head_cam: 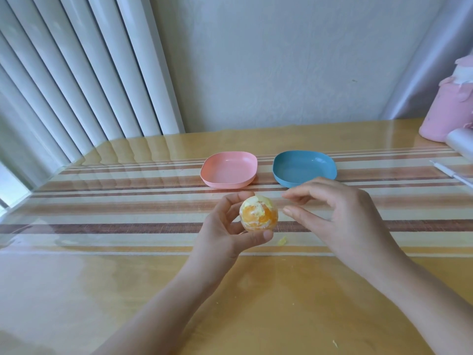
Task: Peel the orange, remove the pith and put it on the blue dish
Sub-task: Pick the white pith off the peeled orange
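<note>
Soft, even daylight enters through the blinds (76,78) far to the left of the blue dish (304,167), leaving the scene bright, slightly washed out and low in contrast, with only faint, soft-edged shadows under the dish's near rim. The glossy counter (107,283) mirrors the blinds as pale wavy streaks left of the dish and carries a broad milky glare nearer the camera on that side. The wide lens bends the blinds and counter edges far from the dish, and the whole picture is slightly soft, sharpest around the orange (258,213) just in front of the dish.
</note>
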The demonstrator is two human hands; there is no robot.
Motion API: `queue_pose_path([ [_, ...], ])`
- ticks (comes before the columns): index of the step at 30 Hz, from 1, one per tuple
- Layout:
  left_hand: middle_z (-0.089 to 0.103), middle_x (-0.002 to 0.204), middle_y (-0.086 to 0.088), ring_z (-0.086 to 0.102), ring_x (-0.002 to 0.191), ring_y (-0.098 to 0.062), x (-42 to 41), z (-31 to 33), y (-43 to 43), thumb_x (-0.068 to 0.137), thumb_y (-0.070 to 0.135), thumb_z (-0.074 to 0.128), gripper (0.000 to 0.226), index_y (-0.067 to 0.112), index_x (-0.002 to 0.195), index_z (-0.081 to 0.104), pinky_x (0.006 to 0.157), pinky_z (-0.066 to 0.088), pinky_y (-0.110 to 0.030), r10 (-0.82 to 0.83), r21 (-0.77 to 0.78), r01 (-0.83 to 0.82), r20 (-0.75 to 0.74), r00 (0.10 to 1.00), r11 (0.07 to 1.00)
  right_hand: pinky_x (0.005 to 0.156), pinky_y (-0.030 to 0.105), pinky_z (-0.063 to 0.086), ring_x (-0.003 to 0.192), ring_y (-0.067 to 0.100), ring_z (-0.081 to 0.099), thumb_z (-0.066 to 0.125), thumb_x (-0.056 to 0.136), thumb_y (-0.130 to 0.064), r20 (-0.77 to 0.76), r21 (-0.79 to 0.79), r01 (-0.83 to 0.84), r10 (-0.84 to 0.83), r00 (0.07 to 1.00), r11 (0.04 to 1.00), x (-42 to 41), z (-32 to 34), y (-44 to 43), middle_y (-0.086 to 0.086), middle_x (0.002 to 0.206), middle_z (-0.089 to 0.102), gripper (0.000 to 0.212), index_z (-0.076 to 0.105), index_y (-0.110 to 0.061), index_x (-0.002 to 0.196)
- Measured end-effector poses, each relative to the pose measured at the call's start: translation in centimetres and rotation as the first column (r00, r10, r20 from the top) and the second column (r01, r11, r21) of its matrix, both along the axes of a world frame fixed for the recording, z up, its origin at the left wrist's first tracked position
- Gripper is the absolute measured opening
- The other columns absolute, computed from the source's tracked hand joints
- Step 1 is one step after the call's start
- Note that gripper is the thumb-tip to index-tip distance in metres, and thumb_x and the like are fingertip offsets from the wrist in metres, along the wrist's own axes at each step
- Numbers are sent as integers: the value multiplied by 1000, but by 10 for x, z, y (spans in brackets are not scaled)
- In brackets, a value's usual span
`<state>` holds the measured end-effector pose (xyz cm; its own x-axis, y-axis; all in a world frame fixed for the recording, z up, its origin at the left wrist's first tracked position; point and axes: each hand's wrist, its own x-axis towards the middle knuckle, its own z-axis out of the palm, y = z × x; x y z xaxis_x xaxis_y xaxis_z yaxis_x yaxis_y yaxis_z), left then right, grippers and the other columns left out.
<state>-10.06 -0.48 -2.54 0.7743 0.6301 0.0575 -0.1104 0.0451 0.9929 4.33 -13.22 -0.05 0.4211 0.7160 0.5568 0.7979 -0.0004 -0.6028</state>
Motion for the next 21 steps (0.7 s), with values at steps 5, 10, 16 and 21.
queue_pose_path([
  [5,71,104,-1,71,93,-21,1,-1,-1,55,7,84,60,16,108,58,84,56,-33,58,136,-55,-20,998,989,75,8,49,88,-4,65,81,72,-26,-40,4,-95,96,995,995,-6,-4,0,-14,89,72,32,76,-23,104],
  [10,71,101,4,71,92,-19,0,0,-2,54,7,85,58,15,104,57,77,56,-30,76,199,-73,-6,997,977,71,4,49,85,-11,65,80,71,-22,-118,53,-114,120,986,992,-9,-1,-1,-21,89,71,29,76,-24,100],
  [16,69,98,12,70,92,-17,-2,1,-3,54,8,86,59,19,103,56,80,58,-33,103,276,-90,-32,994,957,71,0,44,79,-11,65,80,73,-20,-70,70,-74,79,994,995,-10,1,-2,-21,82,71,21,78,-22,94],
  [21,68,94,20,69,88,-10,-4,4,-6,61,0,88,56,18,101,55,82,57,-32,142,379,-113,-51,989,918,60,21,54,69,5,68,72,76,-17,197,128,-39,13,980,991,-15,-2,-1,-6,75,75,14,79,-15,87],
])
